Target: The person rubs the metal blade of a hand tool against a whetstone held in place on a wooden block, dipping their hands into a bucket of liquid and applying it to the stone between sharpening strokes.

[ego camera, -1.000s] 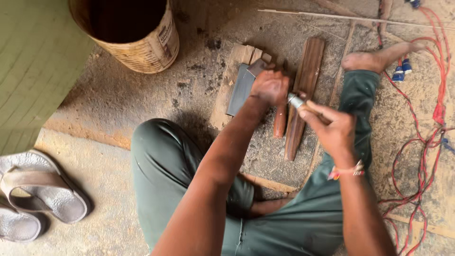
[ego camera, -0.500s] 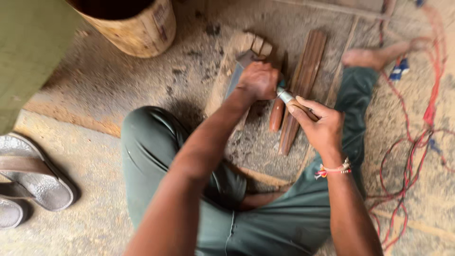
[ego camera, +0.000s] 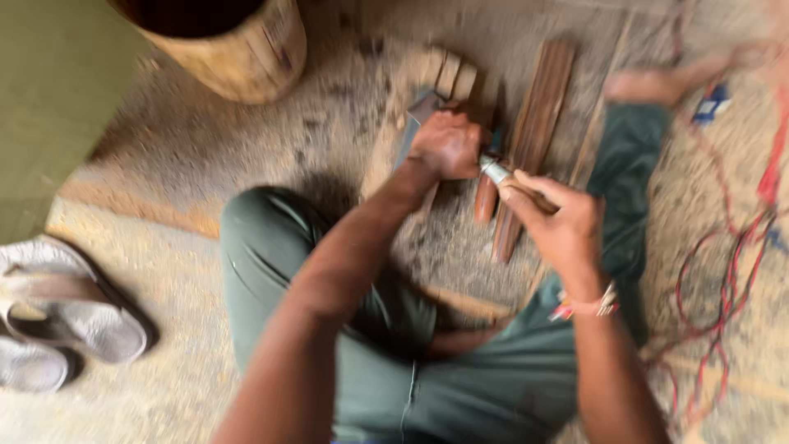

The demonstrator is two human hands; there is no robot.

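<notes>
**Chisel Work on Floor, Seated Position**

We observed the left hand (ego camera: 448, 146) closed in a firm grip on a small wooden piece (ego camera: 485, 197), on the floor before the knees. The right hand (ego camera: 559, 226) was pinching a chisel (ego camera: 503, 174), tip beside the left fingers. In our judgement, the tip should point away from them. The frame was blurred; we saw no packages, labels or signs.
</notes>
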